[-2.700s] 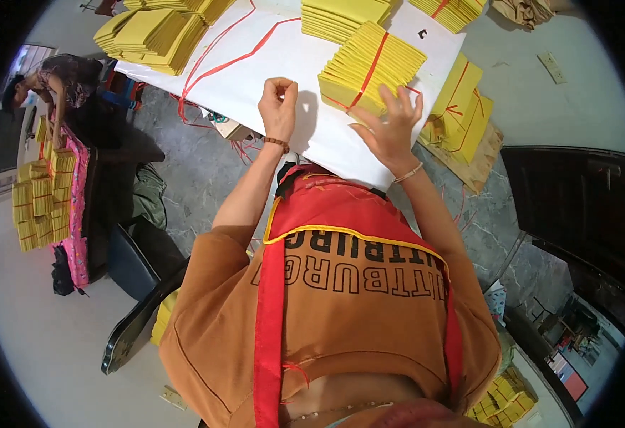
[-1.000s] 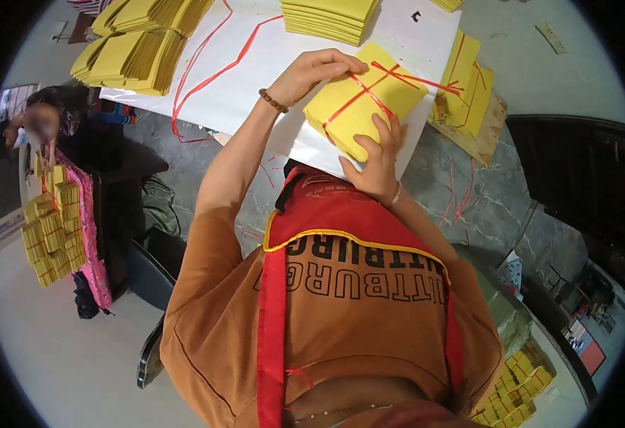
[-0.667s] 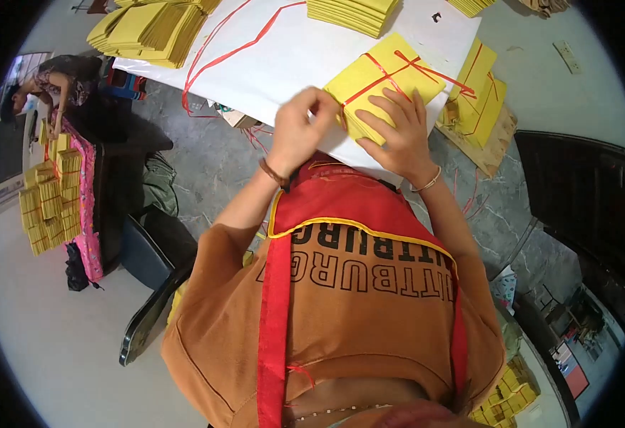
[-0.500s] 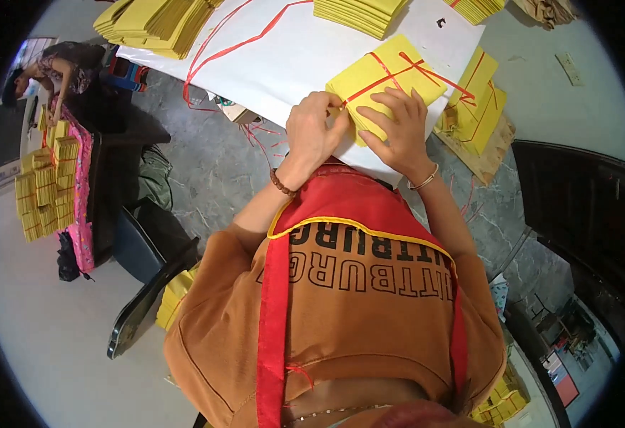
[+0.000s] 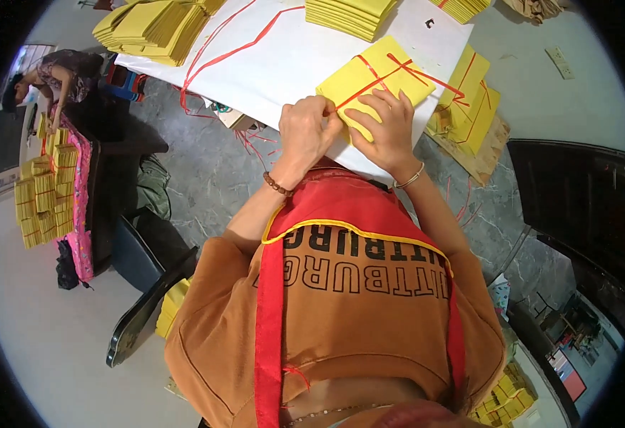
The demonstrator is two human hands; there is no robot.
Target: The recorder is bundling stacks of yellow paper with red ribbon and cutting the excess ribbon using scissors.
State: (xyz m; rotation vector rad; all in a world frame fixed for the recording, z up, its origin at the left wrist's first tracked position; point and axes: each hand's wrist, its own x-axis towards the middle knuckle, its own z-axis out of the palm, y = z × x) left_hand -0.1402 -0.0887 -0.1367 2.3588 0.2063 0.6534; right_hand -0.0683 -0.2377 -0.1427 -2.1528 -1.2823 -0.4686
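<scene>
On the white table (image 5: 270, 64), the right hand (image 5: 386, 132) spreads its fingers across a bundle of yellow paper packets (image 5: 347, 80), while the left hand (image 5: 307, 133) curls its fingers at one edge, perhaps pinching the red ribbon (image 5: 368, 88).

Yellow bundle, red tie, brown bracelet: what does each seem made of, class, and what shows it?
Yellow bundle: probably matte paper, dull and crisp-edged.
Red tie: likely thin plastic ribbon, slightly shiny.
Brown bracelet: perhaps wood, from its beaded look; finish unclear.
</scene>
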